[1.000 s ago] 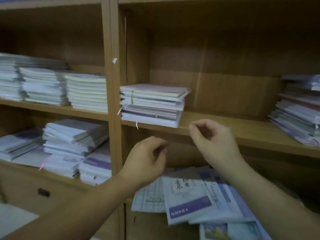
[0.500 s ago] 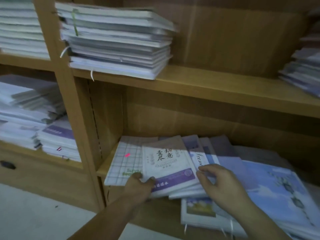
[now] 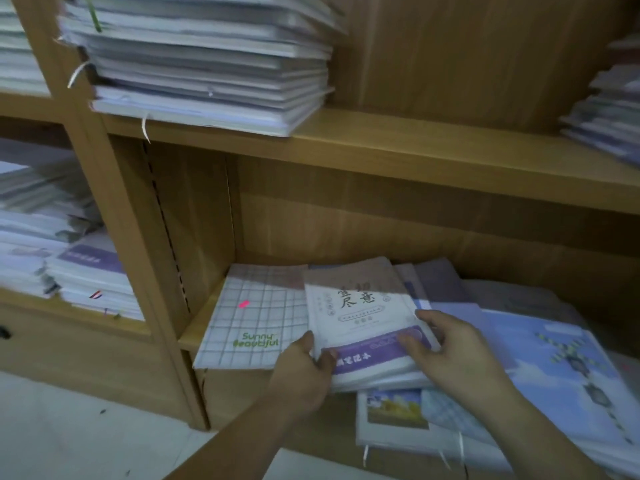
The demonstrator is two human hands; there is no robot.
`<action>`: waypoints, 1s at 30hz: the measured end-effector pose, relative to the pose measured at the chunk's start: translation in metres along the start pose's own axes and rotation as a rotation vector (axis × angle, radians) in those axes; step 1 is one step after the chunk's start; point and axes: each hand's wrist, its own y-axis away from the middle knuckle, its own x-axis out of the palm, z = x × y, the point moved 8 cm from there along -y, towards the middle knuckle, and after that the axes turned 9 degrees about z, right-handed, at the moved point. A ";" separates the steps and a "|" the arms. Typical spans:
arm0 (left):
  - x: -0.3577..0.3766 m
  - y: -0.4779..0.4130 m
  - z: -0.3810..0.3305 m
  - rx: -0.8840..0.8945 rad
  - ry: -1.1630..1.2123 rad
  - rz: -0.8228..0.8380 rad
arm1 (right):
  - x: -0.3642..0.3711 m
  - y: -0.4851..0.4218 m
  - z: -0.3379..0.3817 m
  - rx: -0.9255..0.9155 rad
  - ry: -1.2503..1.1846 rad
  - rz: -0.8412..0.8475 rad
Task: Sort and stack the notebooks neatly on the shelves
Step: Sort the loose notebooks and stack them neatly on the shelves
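Observation:
A white notebook with a purple band point(image 3: 360, 317) lies on top of a loose heap on the lower shelf point(image 3: 188, 336). My left hand point(image 3: 304, 368) grips its front left corner, thumb on the cover. My right hand point(image 3: 457, 355) holds its right edge, thumb on the purple band and fingers curled round the side. Left of it lies a grid-patterned notebook point(image 3: 252, 317) with green lettering. To the right spreads a blue sky-print notebook point(image 3: 554, 368). A landscape-cover notebook point(image 3: 394, 414) sticks out below the heap.
A tall neat stack of notebooks point(image 3: 207, 64) sits on the upper shelf point(image 3: 415, 147). More stacks stand at the far right point(image 3: 609, 119) and in the left bay point(image 3: 62, 244). A wooden upright point(image 3: 114, 209) divides the bays. Pale floor point(image 3: 69, 427) lies below.
The view dropped from the upper shelf to the lower one. Both hands came down from mid-air onto the heap and took hold of the purple-band notebook.

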 end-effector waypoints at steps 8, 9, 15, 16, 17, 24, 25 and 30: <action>-0.006 -0.005 -0.011 0.010 -0.658 -0.083 | 0.006 -0.002 -0.002 0.054 0.276 -0.022; -0.005 -0.003 -0.011 0.006 -0.587 -0.088 | 0.006 -0.002 0.000 0.047 0.300 -0.021; -0.007 0.005 -0.008 -0.054 0.091 -0.058 | 0.003 -0.001 0.002 0.060 0.283 -0.008; 0.001 0.006 -0.008 -0.053 0.132 -0.017 | 0.000 -0.001 0.001 0.071 0.263 -0.018; 0.008 0.007 -0.009 -0.044 0.142 0.011 | -0.004 -0.001 -0.001 0.087 0.230 -0.035; 0.042 0.026 -0.045 0.120 0.440 0.176 | -0.035 0.010 -0.027 0.209 0.194 -0.080; 0.046 0.029 -0.052 0.153 0.451 0.218 | -0.040 0.014 -0.033 0.240 0.228 -0.078; 0.054 0.027 -0.058 0.257 0.048 0.169 | -0.048 0.035 -0.043 0.255 0.344 -0.098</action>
